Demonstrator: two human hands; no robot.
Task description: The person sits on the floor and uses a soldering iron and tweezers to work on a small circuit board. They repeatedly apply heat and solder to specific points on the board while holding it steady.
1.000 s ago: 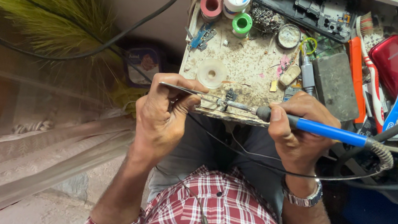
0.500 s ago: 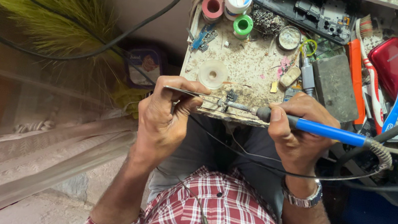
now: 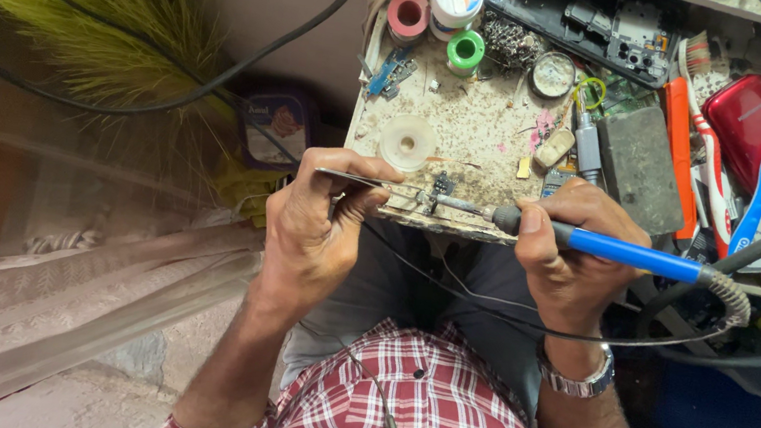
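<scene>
Right hand [image 3: 569,257] grip unchanged, soldering iron [image 3: 623,252] steady

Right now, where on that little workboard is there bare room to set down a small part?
The widest bare patch on the board lies between the white spool, the green tape roll and the pink smudge. The near edge is taken: left hand with tweezers, right hand with soldering iron. Right of the grey block it is crowded.

A bright blue plastic handle is seen on the soldering iron [image 3: 590,244]. Red-and-white checks are shown by the cotton shirt [image 3: 433,414]. Near the workbench's far edge, a pink tape roll [image 3: 408,16] and a green tape roll [image 3: 465,50] are spotted; at its right edge, a glossy red oval case [image 3: 754,129].
</scene>
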